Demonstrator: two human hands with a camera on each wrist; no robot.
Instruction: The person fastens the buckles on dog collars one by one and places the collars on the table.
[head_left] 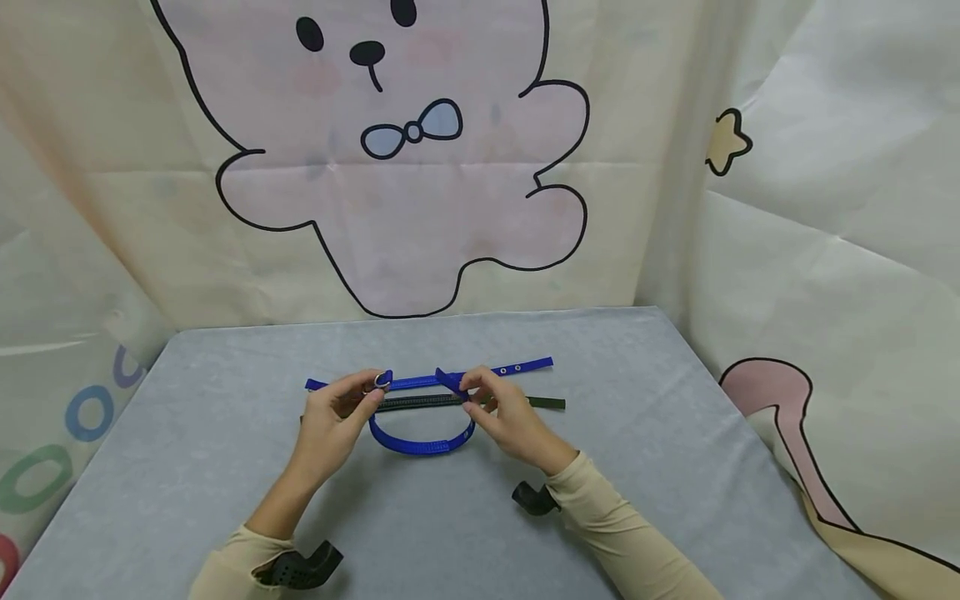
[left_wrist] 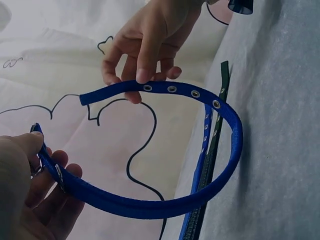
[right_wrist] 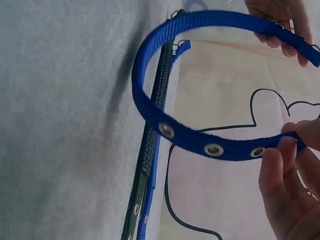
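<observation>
A blue collar with metal eyelets hangs as an open loop between both hands, above the table. My left hand pinches its buckle end, where metal rings show in the left wrist view. Between thumb and fingers, my right hand pinches the strap near the other end, beside the eyelets. The two ends are apart. Behind the loop, a dark green collar and a second blue collar lie side by side on the table, partly hidden by the hands.
A grey cloth covers the table. Beyond its back edge hangs a curtain with a cartoon bear, and printed sheets hang at both sides. Dark wrist cameras sit on both sleeves.
</observation>
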